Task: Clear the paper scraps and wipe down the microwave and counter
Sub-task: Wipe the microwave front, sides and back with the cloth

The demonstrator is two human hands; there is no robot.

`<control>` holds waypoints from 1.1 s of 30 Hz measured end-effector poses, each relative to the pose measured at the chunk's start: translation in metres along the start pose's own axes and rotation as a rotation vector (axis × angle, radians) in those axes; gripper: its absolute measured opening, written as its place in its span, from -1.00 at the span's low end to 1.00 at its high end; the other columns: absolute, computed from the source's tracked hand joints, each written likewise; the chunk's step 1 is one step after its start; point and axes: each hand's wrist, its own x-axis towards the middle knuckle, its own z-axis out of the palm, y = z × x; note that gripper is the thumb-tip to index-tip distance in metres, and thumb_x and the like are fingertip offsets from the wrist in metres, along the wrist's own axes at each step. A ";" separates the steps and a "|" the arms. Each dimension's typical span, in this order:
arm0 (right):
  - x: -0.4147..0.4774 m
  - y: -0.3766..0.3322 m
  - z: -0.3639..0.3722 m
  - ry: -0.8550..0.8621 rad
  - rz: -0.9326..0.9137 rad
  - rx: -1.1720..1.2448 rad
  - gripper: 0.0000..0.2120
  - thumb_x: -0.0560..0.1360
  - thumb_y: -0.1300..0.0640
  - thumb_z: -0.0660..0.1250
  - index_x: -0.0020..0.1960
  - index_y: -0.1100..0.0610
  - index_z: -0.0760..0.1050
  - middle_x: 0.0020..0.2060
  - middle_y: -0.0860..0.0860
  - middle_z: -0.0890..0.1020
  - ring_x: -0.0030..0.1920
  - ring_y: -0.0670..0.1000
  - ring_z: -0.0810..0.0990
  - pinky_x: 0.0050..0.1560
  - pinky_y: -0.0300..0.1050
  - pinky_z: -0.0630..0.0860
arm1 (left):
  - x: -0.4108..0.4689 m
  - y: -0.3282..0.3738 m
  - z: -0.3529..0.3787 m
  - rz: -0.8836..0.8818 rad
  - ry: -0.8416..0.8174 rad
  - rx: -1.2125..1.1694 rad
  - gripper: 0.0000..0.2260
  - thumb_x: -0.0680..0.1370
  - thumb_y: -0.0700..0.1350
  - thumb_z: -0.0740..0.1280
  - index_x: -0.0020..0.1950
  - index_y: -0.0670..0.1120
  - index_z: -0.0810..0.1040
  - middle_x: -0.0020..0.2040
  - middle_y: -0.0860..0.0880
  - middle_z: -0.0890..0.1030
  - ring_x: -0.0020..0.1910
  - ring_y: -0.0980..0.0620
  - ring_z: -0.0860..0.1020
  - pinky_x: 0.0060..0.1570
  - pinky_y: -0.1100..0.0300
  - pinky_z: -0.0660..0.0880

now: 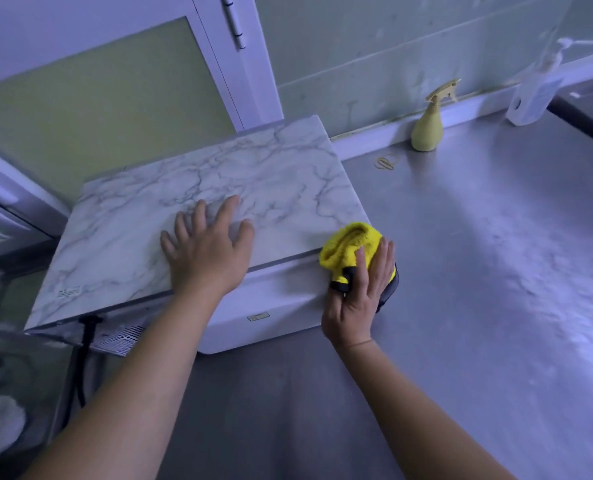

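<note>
A white microwave [274, 310] with a marble-patterned top [246, 174] sits on the steel counter [478, 254]. My left hand [208, 254] lies flat on the marble top, fingers spread, holding nothing. My right hand [360, 296] presses a bunched yellow cloth [350, 247] with a dark edge against the microwave's right front corner. No paper scraps show in this view.
A yellow spray bottle [430, 123] stands by the back wall, with a rubber band [385, 163] lying in front of it. A clear pump bottle [537, 88] is at the far right. A black power cord [87, 355] hangs at the microwave's left. A window frame [232, 64] rises behind.
</note>
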 end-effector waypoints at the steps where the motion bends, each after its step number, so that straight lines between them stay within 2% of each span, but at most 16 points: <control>1: -0.004 0.000 0.001 0.015 0.065 0.023 -0.23 0.46 0.25 0.11 0.60 -0.16 0.05 0.63 -0.07 -0.02 0.61 0.19 0.00 0.55 0.23 -0.05 | -0.001 0.000 0.000 0.002 0.006 0.004 -0.53 0.56 0.27 -0.06 0.48 0.33 0.11 0.58 -0.02 0.14 0.52 -0.16 0.11 0.46 -0.26 0.01; 4: -0.015 -0.005 0.002 0.044 0.254 0.106 -0.28 0.49 0.28 0.09 0.59 -0.14 0.09 0.62 -0.06 0.04 0.60 0.17 0.10 0.56 0.05 0.04 | 0.000 0.000 0.000 0.003 0.017 0.004 -0.53 0.55 0.27 -0.06 0.47 0.32 0.12 0.57 -0.02 0.17 0.50 -0.17 0.14 0.45 -0.26 0.04; 6: -0.023 -0.004 -0.003 0.047 0.440 0.209 -0.36 0.57 0.26 0.09 0.58 -0.15 0.12 0.59 -0.09 0.17 0.55 -0.01 0.23 0.48 -0.19 0.22 | 0.000 0.000 0.000 0.000 0.014 0.003 -0.53 0.55 0.27 -0.06 0.47 0.32 0.13 0.57 -0.02 0.17 0.50 -0.17 0.14 0.45 -0.26 0.04; 8: -0.030 0.003 -0.023 -0.055 0.699 0.241 -0.45 0.62 0.14 0.10 0.53 -0.28 0.17 0.37 -0.42 0.41 0.33 -0.21 0.45 0.16 -0.29 0.54 | -0.001 0.000 -0.001 -0.002 0.007 -0.003 -0.54 0.55 0.27 -0.06 0.47 0.33 0.13 0.57 -0.02 0.16 0.51 -0.17 0.12 0.45 -0.26 0.02; 9: -0.033 0.007 -0.036 -0.171 0.834 0.209 -0.52 0.62 0.03 0.10 0.46 -0.39 0.22 0.16 -0.53 0.48 0.19 -0.16 0.54 -0.10 -0.23 0.64 | -0.001 0.000 -0.001 -0.001 0.005 -0.005 -0.54 0.56 0.27 -0.06 0.47 0.33 0.12 0.58 -0.01 0.16 0.52 -0.17 0.12 0.45 -0.26 0.02; 10: -0.034 0.012 -0.050 -0.292 0.943 0.187 -0.61 0.61 -0.07 0.11 0.35 -0.46 0.30 0.03 -0.49 0.53 0.08 -0.06 0.58 -0.23 -0.08 0.67 | -0.002 0.000 -0.001 0.001 0.005 -0.006 -0.54 0.56 0.27 -0.06 0.48 0.33 0.12 0.58 -0.02 0.15 0.52 -0.17 0.11 0.46 -0.26 0.02; 11: -0.032 0.017 -0.063 -0.369 0.985 0.187 -0.70 0.59 -0.14 0.12 0.25 -0.46 0.38 -0.02 -0.42 0.57 0.03 0.01 0.59 -0.30 -0.13 0.64 | -0.002 0.000 -0.001 0.004 0.008 -0.009 -0.53 0.56 0.27 -0.06 0.48 0.33 0.12 0.58 -0.02 0.15 0.52 -0.17 0.11 0.46 -0.26 0.02; 13: -0.021 0.027 -0.089 -0.417 0.909 0.196 -0.77 0.52 -0.18 0.17 0.12 -0.38 0.50 -0.08 -0.34 0.63 0.01 -0.06 0.63 -0.16 -0.33 0.52 | -0.002 0.000 -0.002 0.003 0.012 -0.014 -0.53 0.56 0.27 -0.05 0.48 0.32 0.13 0.58 -0.02 0.15 0.52 -0.17 0.12 0.46 -0.26 0.02; 16: 0.005 0.034 -0.126 -0.445 0.776 0.153 -0.76 0.58 0.04 0.26 0.13 -0.28 0.55 -0.05 -0.28 0.68 -0.08 -0.19 0.57 -0.06 -0.16 0.47 | -0.002 0.000 -0.002 0.003 0.017 -0.022 -0.53 0.57 0.28 -0.04 0.49 0.31 0.14 0.58 -0.01 0.16 0.52 -0.18 0.12 0.46 -0.26 0.01; 19: 0.027 0.041 -0.165 -0.581 0.514 0.036 -0.57 0.58 0.28 0.32 0.19 -0.27 0.52 0.16 -0.34 0.60 0.10 -0.26 0.59 0.06 -0.18 0.49 | -0.003 0.000 -0.001 0.008 0.031 -0.030 -0.53 0.56 0.29 -0.03 0.48 0.30 0.18 0.57 -0.01 0.19 0.51 -0.18 0.14 0.46 -0.26 0.02; 22: 0.036 0.044 -0.182 -0.909 0.286 -0.338 -0.51 0.45 0.36 0.37 0.18 -0.17 0.61 0.08 -0.23 0.61 0.13 -0.08 0.58 -0.01 -0.10 0.46 | -0.003 -0.001 -0.003 0.000 0.029 -0.050 -0.53 0.57 0.28 0.02 0.48 0.27 0.23 0.56 -0.01 0.22 0.51 -0.16 0.15 0.47 -0.24 0.01; 24: 0.027 0.046 -0.185 -1.219 0.331 -0.494 -0.59 0.45 0.28 0.34 0.21 -0.06 0.63 0.12 -0.11 0.64 0.19 0.00 0.58 0.13 -0.09 0.47 | -0.005 -0.002 -0.008 0.017 0.057 -0.137 -0.57 0.58 0.23 0.13 0.44 0.20 0.36 0.52 -0.01 0.31 0.50 -0.10 0.22 0.48 -0.15 0.04; 27: 0.018 0.042 -0.185 -1.566 0.464 -0.530 -0.81 0.52 -0.03 0.37 0.09 -0.03 0.64 0.04 -0.09 0.66 0.09 -0.01 0.61 0.09 -0.14 0.51 | -0.017 -0.008 -0.018 0.068 0.189 -0.620 -0.76 0.55 -0.04 0.33 0.20 -0.01 0.62 0.28 0.05 0.56 0.35 0.04 0.45 0.36 0.19 0.31; 30: 0.046 0.022 -0.176 -1.491 0.559 -0.448 -0.59 0.55 -0.36 0.19 0.01 -0.11 0.67 -0.06 -0.28 0.64 0.01 -0.17 0.59 0.08 -0.20 0.45 | -0.053 -0.020 -0.023 0.012 0.352 -0.977 -0.84 0.53 -0.15 0.33 0.06 0.03 0.63 0.15 0.14 0.60 0.22 0.24 0.50 0.10 0.54 0.32; 31: 0.062 0.012 -0.172 -1.422 0.594 -0.354 -0.46 0.53 -0.39 0.08 -0.05 -0.07 0.69 -0.10 -0.26 0.68 -0.01 -0.20 0.62 0.09 -0.20 0.44 | -0.068 -0.026 -0.019 -0.036 0.410 -1.029 -0.83 0.52 -0.12 0.33 0.06 0.08 0.62 0.16 0.15 0.60 0.22 0.26 0.50 0.08 0.54 0.33; 33: 0.099 -0.016 -0.160 -1.274 0.558 -0.108 -0.37 0.56 -0.32 -0.01 -0.15 0.03 0.70 -0.24 -0.08 0.74 -0.17 -0.18 0.67 0.02 -0.22 0.49 | -0.094 -0.039 -0.005 -0.219 0.499 -1.154 -0.80 0.49 -0.06 0.36 0.08 0.16 0.56 0.22 0.11 0.56 0.24 0.22 0.48 0.22 0.34 0.38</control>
